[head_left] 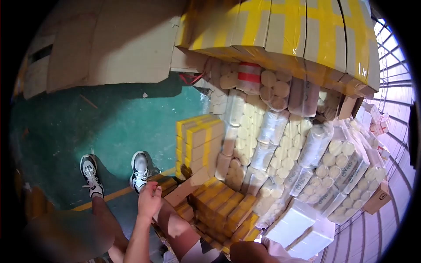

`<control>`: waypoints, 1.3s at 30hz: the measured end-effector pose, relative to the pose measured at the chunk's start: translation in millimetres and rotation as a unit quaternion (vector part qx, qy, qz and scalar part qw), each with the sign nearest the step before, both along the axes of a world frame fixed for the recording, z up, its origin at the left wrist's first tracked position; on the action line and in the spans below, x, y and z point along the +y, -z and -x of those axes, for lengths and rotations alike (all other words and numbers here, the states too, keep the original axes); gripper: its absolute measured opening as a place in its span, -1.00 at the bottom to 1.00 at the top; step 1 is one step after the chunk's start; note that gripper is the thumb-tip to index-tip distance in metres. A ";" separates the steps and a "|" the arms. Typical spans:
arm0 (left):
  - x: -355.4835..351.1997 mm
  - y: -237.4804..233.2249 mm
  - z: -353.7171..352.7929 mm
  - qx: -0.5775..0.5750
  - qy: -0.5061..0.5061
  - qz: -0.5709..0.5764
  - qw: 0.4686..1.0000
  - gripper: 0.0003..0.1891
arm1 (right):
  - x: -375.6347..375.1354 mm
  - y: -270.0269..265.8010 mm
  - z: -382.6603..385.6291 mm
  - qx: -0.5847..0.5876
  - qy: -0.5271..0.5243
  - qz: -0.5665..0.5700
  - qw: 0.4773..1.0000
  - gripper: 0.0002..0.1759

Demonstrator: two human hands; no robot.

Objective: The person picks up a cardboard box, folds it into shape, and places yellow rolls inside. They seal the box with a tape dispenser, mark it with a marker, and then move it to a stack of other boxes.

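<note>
Green floor [118, 127], taped ctns [199, 142] stacked nearby, & on my feed the L hand [150, 200] hangs loosely open, R out of view.

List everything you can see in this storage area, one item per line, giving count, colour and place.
large taped cartons: several, brown with yellow tape, top right
small taped cartons: one stack, brown with yellow tape, centre
lower taped cartons: several, brown and yellow, bottom centre
cardboard sheets: several, brown, top left
clear plastic packs of round pieces: many, cream, right of centre
white boxes: two, lower right
printed carton: one, brown, far right
floor: one, green with yellow line, left
shoes: two, grey and white, on floor
legs: two, bare below, bottom
hand: one visible, bare, near knee
</note>
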State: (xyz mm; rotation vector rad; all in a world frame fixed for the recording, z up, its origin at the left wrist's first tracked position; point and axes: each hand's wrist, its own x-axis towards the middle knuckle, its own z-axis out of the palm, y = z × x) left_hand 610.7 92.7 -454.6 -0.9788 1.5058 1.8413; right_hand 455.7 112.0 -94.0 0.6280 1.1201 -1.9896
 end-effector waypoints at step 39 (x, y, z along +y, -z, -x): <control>16.4 3.2 -21.8 -0.014 -0.047 -0.038 0.998 -0.68 | -37.5 -43.0 -16.9 -0.054 -0.050 0.031 0.997 -0.72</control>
